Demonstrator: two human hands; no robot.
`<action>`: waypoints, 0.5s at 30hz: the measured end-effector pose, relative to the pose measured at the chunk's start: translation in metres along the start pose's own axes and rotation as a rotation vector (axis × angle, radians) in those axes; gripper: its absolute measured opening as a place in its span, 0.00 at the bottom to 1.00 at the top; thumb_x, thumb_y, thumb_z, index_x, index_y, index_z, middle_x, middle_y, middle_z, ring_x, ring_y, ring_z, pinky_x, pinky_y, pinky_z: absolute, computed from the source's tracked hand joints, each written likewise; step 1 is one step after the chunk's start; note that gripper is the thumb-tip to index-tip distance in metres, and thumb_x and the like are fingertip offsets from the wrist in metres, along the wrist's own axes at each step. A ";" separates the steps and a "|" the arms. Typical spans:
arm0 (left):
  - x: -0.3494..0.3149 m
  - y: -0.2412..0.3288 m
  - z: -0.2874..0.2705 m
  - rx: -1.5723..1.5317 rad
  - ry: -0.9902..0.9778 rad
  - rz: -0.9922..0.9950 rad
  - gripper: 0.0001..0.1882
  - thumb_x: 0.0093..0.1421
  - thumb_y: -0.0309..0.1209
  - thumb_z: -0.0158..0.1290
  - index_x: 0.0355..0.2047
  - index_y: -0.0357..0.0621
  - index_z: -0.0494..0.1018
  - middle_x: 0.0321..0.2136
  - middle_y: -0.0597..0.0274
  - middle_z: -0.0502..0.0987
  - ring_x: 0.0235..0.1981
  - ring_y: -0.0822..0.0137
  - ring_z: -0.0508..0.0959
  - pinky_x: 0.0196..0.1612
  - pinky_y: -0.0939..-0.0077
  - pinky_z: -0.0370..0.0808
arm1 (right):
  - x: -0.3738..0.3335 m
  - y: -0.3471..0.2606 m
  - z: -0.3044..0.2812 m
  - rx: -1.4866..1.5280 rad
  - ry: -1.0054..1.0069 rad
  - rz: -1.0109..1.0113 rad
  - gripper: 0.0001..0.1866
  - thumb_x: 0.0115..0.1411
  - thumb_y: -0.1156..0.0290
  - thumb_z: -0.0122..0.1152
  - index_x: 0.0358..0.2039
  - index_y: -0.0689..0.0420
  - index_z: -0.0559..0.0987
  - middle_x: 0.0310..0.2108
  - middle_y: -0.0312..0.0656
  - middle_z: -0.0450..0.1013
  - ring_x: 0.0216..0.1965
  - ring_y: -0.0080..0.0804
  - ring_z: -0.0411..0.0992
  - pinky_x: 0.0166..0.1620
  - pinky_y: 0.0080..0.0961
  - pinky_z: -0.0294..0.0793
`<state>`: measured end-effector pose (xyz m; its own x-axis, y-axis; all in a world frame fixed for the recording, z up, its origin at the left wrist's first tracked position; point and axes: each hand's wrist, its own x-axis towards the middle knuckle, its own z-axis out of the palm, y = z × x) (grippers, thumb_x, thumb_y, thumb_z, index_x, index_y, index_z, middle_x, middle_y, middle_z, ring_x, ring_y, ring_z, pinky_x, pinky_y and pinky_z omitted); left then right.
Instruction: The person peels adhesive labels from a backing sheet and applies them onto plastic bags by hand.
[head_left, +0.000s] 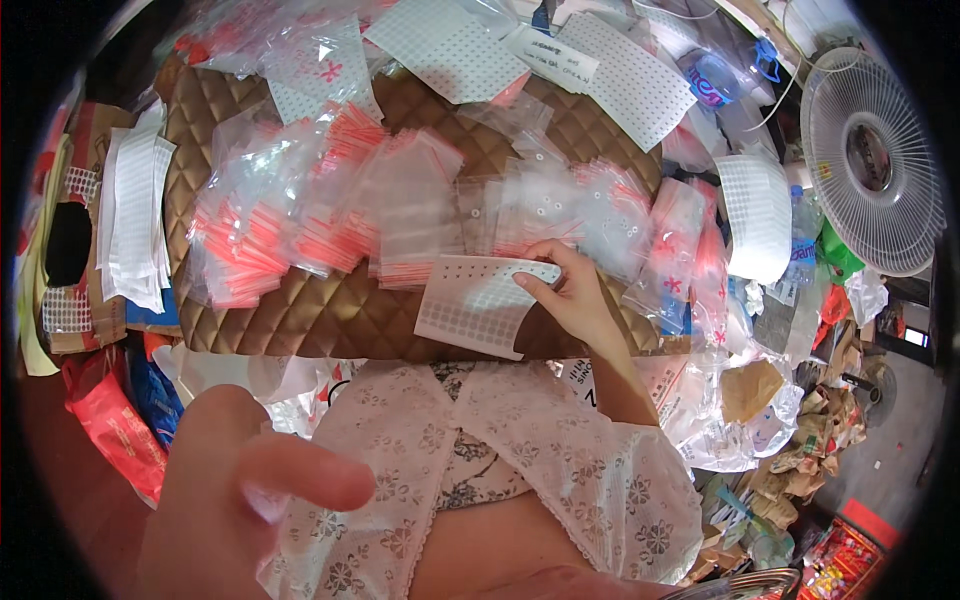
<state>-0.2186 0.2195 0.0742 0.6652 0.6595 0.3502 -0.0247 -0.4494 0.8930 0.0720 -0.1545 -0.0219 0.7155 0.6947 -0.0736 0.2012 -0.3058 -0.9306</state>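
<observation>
My right hand (570, 300) pinches a white sticker sheet (475, 310) by its upper right edge, thumb on top. Rows of small round grey stickers cover the sheet, which slants over the front edge of a brown quilted surface (330, 325). Just beyond it lie clear zip bags with red-striped tops (420, 200), in overlapping piles. Some bags (545, 205) near the right hand bear small round marks. Large and close at the lower left, my left hand (215, 480) is raised, its thumb stretched apart from a bent finger. No object shows in it; its other fingers are hidden.
More sticker sheets (450, 45) lie at the back. White sheet stacks stand left (135, 205) and right (755, 215). A fan (870, 160) stands at the right, beside plastic bottles (710, 80). A red bag (115, 420) hangs at left; crumpled packaging (800, 450) lies lower right.
</observation>
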 end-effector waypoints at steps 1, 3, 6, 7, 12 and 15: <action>0.003 0.000 -0.010 0.020 -0.005 -0.004 0.31 0.56 0.43 0.52 0.55 0.39 0.60 0.47 0.51 0.67 0.51 0.64 0.67 0.61 0.63 0.57 | -0.001 0.000 -0.003 0.024 -0.006 0.023 0.10 0.53 0.74 0.63 0.34 0.61 0.73 0.29 0.36 0.72 0.33 0.21 0.69 0.36 0.17 0.67; -0.001 0.005 -0.013 0.055 -0.002 -0.013 0.32 0.55 0.43 0.53 0.55 0.39 0.59 0.47 0.51 0.66 0.52 0.64 0.67 0.61 0.62 0.57 | -0.001 0.002 -0.003 0.021 0.004 0.006 0.10 0.53 0.74 0.63 0.34 0.61 0.73 0.29 0.35 0.72 0.33 0.20 0.69 0.35 0.17 0.67; 0.004 0.030 0.060 0.099 0.009 -0.037 0.33 0.55 0.44 0.53 0.56 0.39 0.59 0.47 0.52 0.66 0.52 0.64 0.67 0.62 0.62 0.56 | 0.000 0.003 -0.006 -0.033 0.023 0.013 0.10 0.53 0.74 0.63 0.34 0.62 0.73 0.29 0.35 0.72 0.32 0.18 0.68 0.32 0.16 0.67; 0.009 0.042 0.091 0.123 0.015 -0.041 0.33 0.55 0.44 0.53 0.56 0.39 0.59 0.47 0.52 0.66 0.52 0.64 0.67 0.62 0.62 0.56 | 0.000 0.003 -0.007 -0.066 0.036 0.027 0.10 0.53 0.74 0.63 0.34 0.62 0.73 0.28 0.35 0.72 0.31 0.18 0.68 0.31 0.15 0.66; 0.024 0.023 0.240 0.256 -0.516 0.230 0.40 0.42 0.39 0.66 0.53 0.41 0.59 0.53 0.51 0.60 0.56 0.51 0.59 0.59 0.63 0.55 | 0.011 -0.014 -0.011 0.008 0.073 -0.002 0.08 0.53 0.75 0.63 0.32 0.63 0.75 0.26 0.35 0.74 0.28 0.16 0.68 0.27 0.13 0.65; -0.003 -0.018 0.268 -0.047 -0.643 -0.081 0.29 0.44 0.32 0.64 0.47 0.40 0.68 0.42 0.56 0.72 0.42 0.64 0.73 0.44 0.71 0.69 | 0.017 -0.018 -0.007 -0.026 0.095 -0.024 0.07 0.52 0.74 0.63 0.31 0.63 0.76 0.25 0.36 0.74 0.26 0.16 0.68 0.25 0.12 0.64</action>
<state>-0.0204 0.0644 -0.0190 0.9800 0.1909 0.0552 0.0212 -0.3765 0.9262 0.0853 -0.1420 -0.0042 0.7700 0.6378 -0.0156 0.2359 -0.3072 -0.9219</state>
